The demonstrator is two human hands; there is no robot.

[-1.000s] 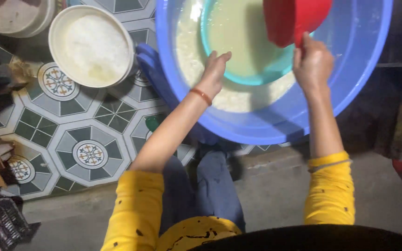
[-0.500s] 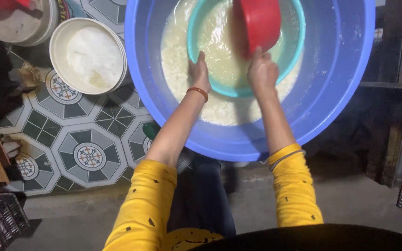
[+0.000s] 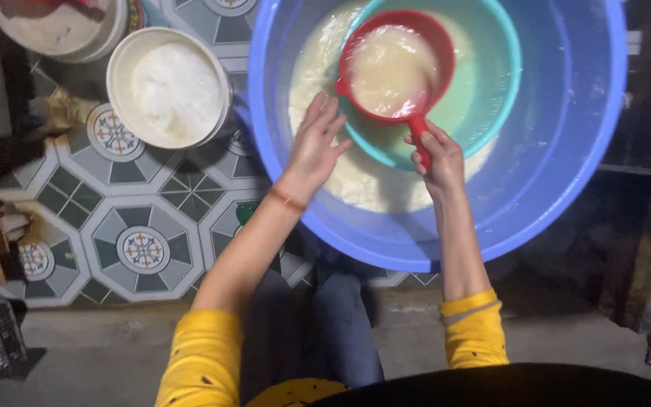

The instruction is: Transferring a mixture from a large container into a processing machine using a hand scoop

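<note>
Right hand (image 3: 440,154) is clamped round the stubby handle of a red plastic scoop (image 3: 395,68), and that scoop is brim-full of cloudy, pale liquid. It hangs level over a teal basin (image 3: 491,98), which sits inside the big blue tub (image 3: 566,151), itself holding more of the milky stuff. Left hand (image 3: 316,143) lies open, fingers spread, palm resting on the teal basin's near-left rim, gripping nothing.

That loaded scoop looks heavy for its size and likely wet and slick, so the short handle close to the bowl is the sound place to hold; any tilt would spill it. To the left, on the patterned tile floor (image 3: 126,215), a white bucket (image 3: 169,87) carries something white and foamy, well apart from both hands.
</note>
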